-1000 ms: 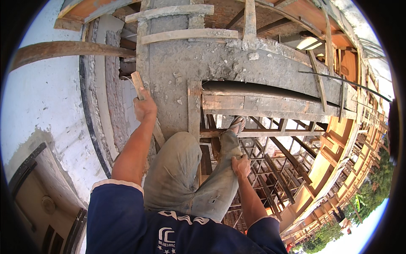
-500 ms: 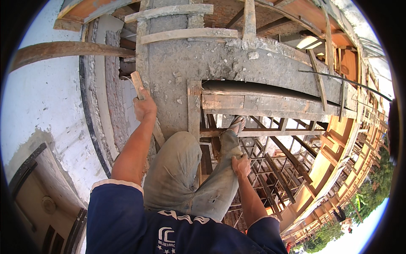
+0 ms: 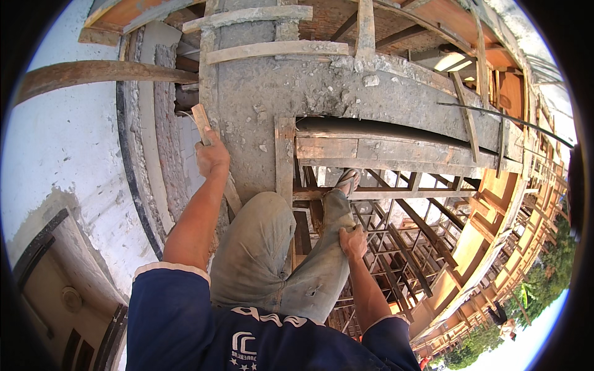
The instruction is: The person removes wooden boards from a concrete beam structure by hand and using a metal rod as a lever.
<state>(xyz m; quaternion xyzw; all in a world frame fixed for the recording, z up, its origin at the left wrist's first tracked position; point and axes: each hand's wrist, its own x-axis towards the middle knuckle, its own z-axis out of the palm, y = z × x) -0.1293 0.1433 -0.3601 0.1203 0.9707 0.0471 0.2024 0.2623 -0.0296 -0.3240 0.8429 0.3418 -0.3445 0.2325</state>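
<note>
My left hand (image 3: 212,157) is closed round a short wooden batten (image 3: 200,116), whose pale upper end sticks out past the fingers. Beside it is the rough grey concrete slab (image 3: 244,133), strewn with crumbs. On my lower leg, my right hand (image 3: 353,241) is closed, gripping the grey trouser leg (image 3: 328,244). My bent knee lies between the two hands, near a narrow board (image 3: 284,157) along the slab's edge. A sandalled foot (image 3: 348,180) rests on a timber beneath the formwork plank (image 3: 371,149).
A white wall (image 3: 68,142) with a dark edge strip runs down the left. Open framing with many timber props (image 3: 402,247) drops away below right. A thin dark bar (image 3: 513,117) juts across the right. Loose concrete lumps (image 3: 370,80) lie on the slab.
</note>
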